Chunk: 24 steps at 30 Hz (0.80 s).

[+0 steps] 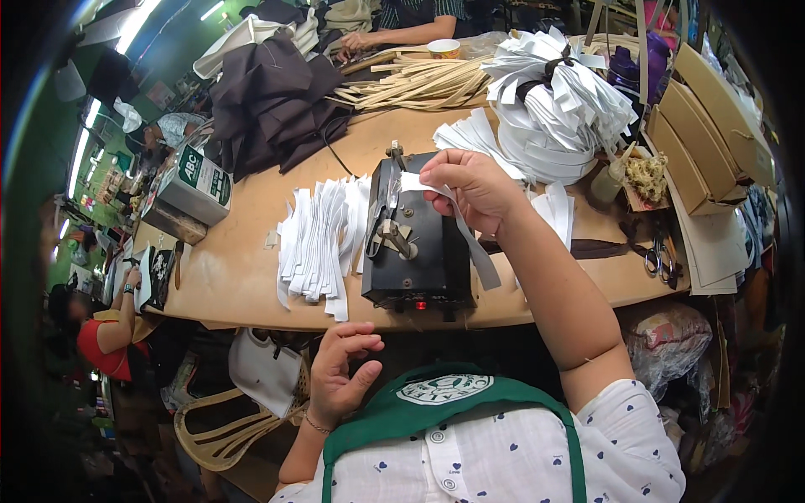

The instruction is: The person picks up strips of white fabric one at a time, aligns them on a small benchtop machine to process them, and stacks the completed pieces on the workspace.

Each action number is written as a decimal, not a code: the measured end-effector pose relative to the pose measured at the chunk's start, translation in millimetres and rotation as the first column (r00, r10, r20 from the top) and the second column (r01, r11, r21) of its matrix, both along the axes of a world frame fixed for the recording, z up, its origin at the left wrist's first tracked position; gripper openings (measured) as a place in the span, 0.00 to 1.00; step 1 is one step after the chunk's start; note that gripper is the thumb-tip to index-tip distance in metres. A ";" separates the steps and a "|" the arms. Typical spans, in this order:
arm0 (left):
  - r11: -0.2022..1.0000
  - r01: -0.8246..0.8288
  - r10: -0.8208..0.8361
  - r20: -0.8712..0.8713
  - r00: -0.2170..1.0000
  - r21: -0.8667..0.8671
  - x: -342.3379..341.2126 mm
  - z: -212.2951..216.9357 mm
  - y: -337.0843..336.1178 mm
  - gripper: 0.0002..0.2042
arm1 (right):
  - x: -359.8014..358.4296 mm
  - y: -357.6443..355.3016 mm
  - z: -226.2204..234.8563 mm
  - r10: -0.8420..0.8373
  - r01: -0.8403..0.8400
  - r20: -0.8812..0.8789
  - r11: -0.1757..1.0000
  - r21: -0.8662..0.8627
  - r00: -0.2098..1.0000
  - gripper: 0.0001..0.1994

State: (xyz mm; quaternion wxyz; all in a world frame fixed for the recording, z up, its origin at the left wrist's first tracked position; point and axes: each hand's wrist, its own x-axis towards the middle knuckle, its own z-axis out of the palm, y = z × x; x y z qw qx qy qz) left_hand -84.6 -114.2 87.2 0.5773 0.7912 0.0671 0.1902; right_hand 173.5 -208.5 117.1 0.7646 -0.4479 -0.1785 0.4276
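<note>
A black box-shaped machine (pixel 423 272) with metal parts on top and a red light in front stands at the table's near edge. Above it my right hand (pixel 476 191) pinches a white fabric strip (pixel 480 258); one end reaches the metal parts, while the other hangs down over the machine's right side. I cannot tell whether that end is inside the metal parts. My left hand (pixel 342 369) is off the table, below its front edge, with fingers loosely bent and apart and nothing in them. A pile of white strips (pixel 314 247) lies left of the machine.
Bundled white strips (pixel 562 109) stand at the back right. Dark cloth (pixel 272 105) is heaped at the back left, near a rectangular can (pixel 194 180). Scissors (pixel 661 258) lie at the right, by cardboard pieces (pixel 700 126). Across the table, another person's hand (pixel 359 42) touches pale strips (pixel 415 77).
</note>
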 end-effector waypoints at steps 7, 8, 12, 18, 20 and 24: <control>0.999 0.046 -0.046 0.013 0.999 -0.007 6.6 2.3 -4.2 0.13 | 2.0 7.3 -2.0 0.048 -0.048 -0.014 0.999 0.018 0.999 0.03; 0.998 0.055 -0.055 0.011 0.998 -0.010 7.4 3.0 -4.7 0.13 | 2.3 6.1 -1.1 0.043 -0.043 -0.020 0.999 0.015 0.999 0.03; 0.998 0.060 -0.060 -0.007 0.998 -0.026 6.6 2.6 -4.5 0.13 | 3.5 7.6 -2.3 0.051 -0.051 -0.025 0.999 -0.007 0.998 0.04; 0.996 0.081 -0.081 0.000 0.997 -0.037 5.3 1.9 -3.5 0.13 | 0.9 9.3 2.9 0.044 -0.044 -0.002 0.997 -0.058 0.999 0.04; 0.995 0.086 -0.086 0.004 0.996 -0.046 5.1 2.4 -4.1 0.13 | 1.7 9.8 2.0 0.049 -0.048 0.009 0.997 -0.059 0.999 0.04; 0.995 0.087 -0.087 0.012 0.996 -0.049 2.3 0.5 -2.5 0.14 | 0.2 11.4 1.1 0.035 -0.033 0.025 0.997 -0.068 0.999 0.04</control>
